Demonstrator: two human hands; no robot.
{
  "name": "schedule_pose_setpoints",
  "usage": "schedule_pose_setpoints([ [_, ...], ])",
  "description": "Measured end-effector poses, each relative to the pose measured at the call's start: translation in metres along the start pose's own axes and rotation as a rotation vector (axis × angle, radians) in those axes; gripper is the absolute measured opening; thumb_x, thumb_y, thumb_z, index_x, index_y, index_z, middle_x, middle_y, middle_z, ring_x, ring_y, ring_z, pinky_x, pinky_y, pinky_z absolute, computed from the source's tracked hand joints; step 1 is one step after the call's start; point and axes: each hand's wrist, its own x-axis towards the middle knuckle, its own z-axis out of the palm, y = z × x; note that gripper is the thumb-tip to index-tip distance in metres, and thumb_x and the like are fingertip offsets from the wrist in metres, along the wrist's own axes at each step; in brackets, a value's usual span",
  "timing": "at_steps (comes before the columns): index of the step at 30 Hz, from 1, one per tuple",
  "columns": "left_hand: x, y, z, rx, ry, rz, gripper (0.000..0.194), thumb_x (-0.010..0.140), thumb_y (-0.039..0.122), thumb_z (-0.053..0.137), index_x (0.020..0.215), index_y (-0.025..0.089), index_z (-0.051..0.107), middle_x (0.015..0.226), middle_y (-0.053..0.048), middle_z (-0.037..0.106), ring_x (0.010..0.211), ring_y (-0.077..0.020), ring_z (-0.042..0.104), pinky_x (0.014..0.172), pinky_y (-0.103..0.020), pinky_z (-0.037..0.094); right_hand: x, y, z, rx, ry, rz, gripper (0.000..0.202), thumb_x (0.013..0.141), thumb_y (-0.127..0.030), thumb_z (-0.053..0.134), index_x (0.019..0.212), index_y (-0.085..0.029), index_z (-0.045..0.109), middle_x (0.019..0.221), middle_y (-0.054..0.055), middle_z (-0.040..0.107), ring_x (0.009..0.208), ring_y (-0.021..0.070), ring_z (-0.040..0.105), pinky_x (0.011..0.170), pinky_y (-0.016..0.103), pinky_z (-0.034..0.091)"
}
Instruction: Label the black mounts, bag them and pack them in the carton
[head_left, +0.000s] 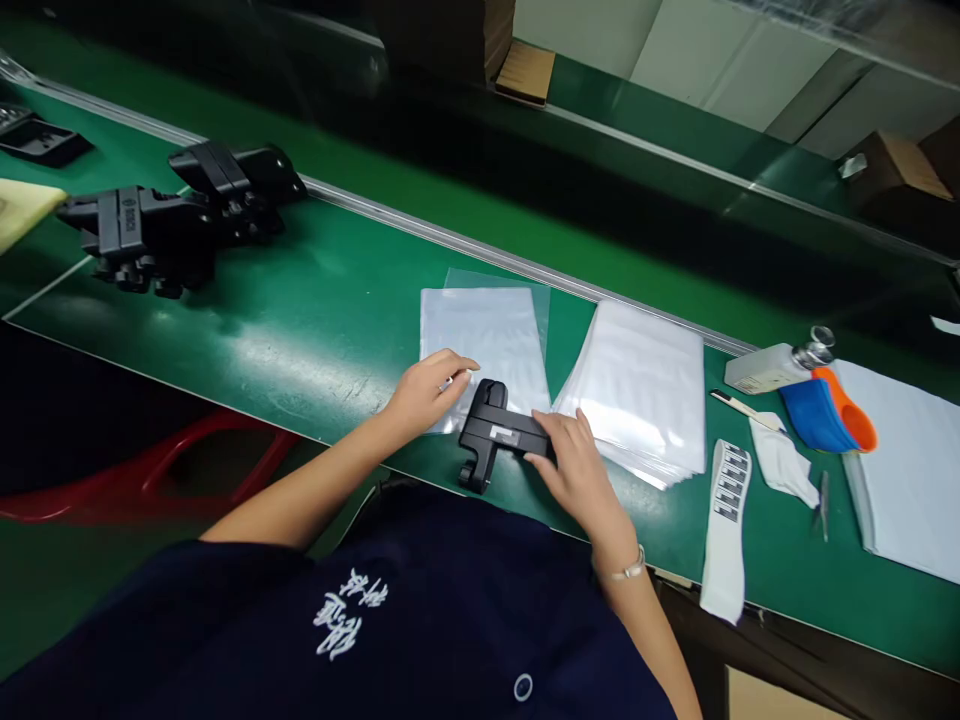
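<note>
A navy shirt (450, 630) with white stitched Chinese characters and a round button fills the near side. Just beyond it, the right hand (577, 465), a pale bracelet (630, 566) at its wrist, has its grip nearly closed, thumb and fingers around one end of a matte black, T-shaped bracket (477, 435). The bracket has rounded ends and a small white label (504, 434) bearing a dark mark too small to read; it sits at the near edge of the green, glossy surface (337, 300), partly over clear film bags (484, 325). The left hand (424, 395) rests over those bags beside the bracket, its grip drawn to a narrow pinch; whether anything is between the fingertips I cannot tell. To the right, a curling white paper strip (724, 550) carries black-and-white labels with illegible print, near slim metal tweezers (824, 505). A neat stack of clear plastic bags (645, 385) reflects the light beside the right hand. Farther along stand a blue-and-orange holder (825, 412) and a whitish bottle (765, 370) with a shiny metal top, lying tilted. At far left, bulky black plastic assemblies (172, 225) are piled, one band apparently reading BOSCH. Behind runs a smooth metal rail (435, 230), and beyond it a brown cardboard box (525, 72).
</note>
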Motion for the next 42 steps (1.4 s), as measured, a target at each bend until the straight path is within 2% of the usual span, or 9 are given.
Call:
schedule_pose_setpoints([
  [2,-0.007,-0.001,0.017,0.049,-0.061,-0.045,0.034,0.094,0.027,0.043,0.121,0.015,0.060,0.120,-0.013,0.065,0.111,-0.0235,0.062,0.093,-0.039,0.052,-0.016,-0.006,-0.009,-0.013,0.110,-0.006,0.048,0.095,-0.028,0.053,0.142,-0.025,0.041,0.118,0.011,0.062,0.112,0.0256,0.060,0.113,0.061,0.030],
  [5,-0.021,-0.001,0.045,0.142,-0.223,0.108,0.041,0.091,0.025,0.050,0.131,0.014,0.054,0.142,-0.017,0.052,0.133,-0.0292,0.049,0.107,-0.048,0.045,-0.044,-0.001,-0.026,-0.034,0.359,0.075,0.052,0.092,-0.031,0.060,0.140,-0.028,0.041,0.118,0.009,0.063,0.110,0.0262,0.062,0.111,0.062,0.033],
  [10,-0.032,-0.006,0.053,0.190,-0.343,0.269,0.039,0.094,0.011,0.034,0.122,0.020,0.060,0.131,-0.011,0.064,0.124,-0.0231,0.059,0.099,-0.037,0.052,-0.069,0.020,-0.045,-0.134,0.703,0.233,0.051,0.086,-0.035,0.068,0.132,-0.025,0.050,0.114,0.010,0.063,0.106,0.0281,0.062,0.106,0.061,0.039],
  [19,-0.029,-0.021,0.029,0.173,-0.308,0.153,0.053,0.085,0.005,0.029,0.129,0.020,0.055,0.130,-0.010,0.062,0.118,-0.0242,0.062,0.092,-0.037,0.055,-0.072,0.013,-0.044,-0.127,0.753,0.261,0.048,0.088,-0.033,0.066,0.132,-0.024,0.049,0.114,0.012,0.063,0.105,0.0278,0.063,0.100,0.056,0.047],
  [24,-0.017,-0.016,0.031,0.366,-0.290,0.107,0.039,0.092,0.015,0.032,0.119,0.016,0.061,0.115,-0.014,0.070,0.097,-0.0278,0.071,0.077,-0.041,0.060,-0.063,0.005,-0.046,-0.142,0.762,0.138,0.053,0.088,-0.025,0.066,0.136,-0.028,0.042,0.110,0.009,0.063,0.104,0.0269,0.063,0.098,0.055,0.048],
  [32,-0.026,-0.019,0.026,0.262,-0.305,0.141,0.038,0.096,0.029,0.033,0.110,0.022,0.068,0.129,-0.009,0.066,0.118,-0.0283,0.063,0.095,-0.045,0.055,-0.068,-0.008,-0.053,-0.219,0.809,0.052,0.058,0.084,-0.016,0.069,0.133,-0.029,0.041,0.107,0.008,0.061,0.100,0.0259,0.063,0.098,0.057,0.046],
  [37,-0.008,0.024,0.007,0.108,-0.061,0.091,0.044,0.098,0.040,0.037,0.134,0.020,0.052,0.137,-0.012,0.059,0.126,-0.0259,0.056,0.102,-0.043,0.050,-0.062,-0.010,-0.049,-0.179,0.733,0.074,0.061,0.086,-0.018,0.069,0.138,-0.029,0.039,0.109,0.008,0.062,0.104,0.0261,0.062,0.101,0.055,0.045],
  [39,-0.002,0.056,0.003,0.086,0.005,0.229,0.047,0.097,0.045,0.039,0.138,0.023,0.050,0.144,-0.012,0.052,0.134,-0.0267,0.048,0.109,-0.045,0.043,-0.059,-0.010,-0.045,-0.140,0.685,0.100,0.059,0.088,-0.022,0.067,0.139,-0.028,0.038,0.112,0.010,0.062,0.105,0.0268,0.061,0.100,0.054,0.046],
  [42,0.007,0.091,0.003,0.157,-0.133,0.530,0.045,0.093,0.052,0.049,0.134,0.034,0.055,0.142,-0.005,0.056,0.137,-0.0285,0.043,0.118,-0.050,0.027,-0.056,-0.010,-0.038,-0.118,0.641,0.118,0.056,0.090,-0.025,0.064,0.140,-0.027,0.038,0.114,0.011,0.062,0.106,0.0274,0.060,0.098,0.054,0.047],
])
